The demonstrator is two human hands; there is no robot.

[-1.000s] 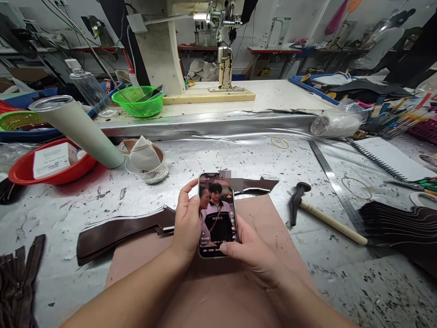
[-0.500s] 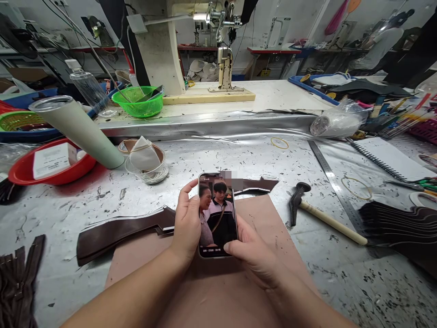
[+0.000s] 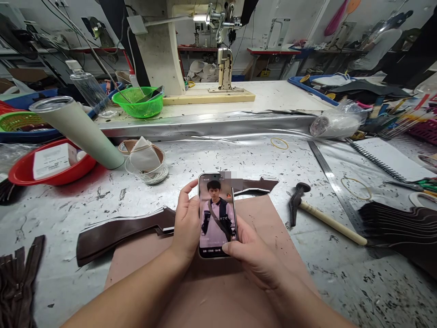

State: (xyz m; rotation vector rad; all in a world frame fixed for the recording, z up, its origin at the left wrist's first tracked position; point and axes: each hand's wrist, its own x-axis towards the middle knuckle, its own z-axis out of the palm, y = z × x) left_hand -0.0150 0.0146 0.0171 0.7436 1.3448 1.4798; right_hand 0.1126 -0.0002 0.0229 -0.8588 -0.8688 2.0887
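A phone (image 3: 217,216) with a lit screen is held upright between both hands, above a pinkish-brown sheet (image 3: 266,214). My left hand (image 3: 187,223) grips its left edge, with the thumb along the side. On the right edge is my right hand (image 3: 249,243), closed on the phone, its thumb over the lower right corner of the screen. The screen shows a figure in a pink and dark top. Dark brown leather pieces lie behind the hands, one to the left (image 3: 119,232) and one to the right (image 3: 259,186).
A hammer (image 3: 331,223), a metal ruler (image 3: 327,171) and stacked dark strips (image 3: 399,228) lie at the right. Left are a red bowl (image 3: 85,171), a pale tumbler (image 3: 85,134) and zippers (image 3: 20,282). Behind stands a sewing machine (image 3: 225,68); a person (image 3: 382,48) is at back right.
The phone's picture has changed from two figures to one. The right thumb has shifted very slightly left; both hands otherwise keep their hold.
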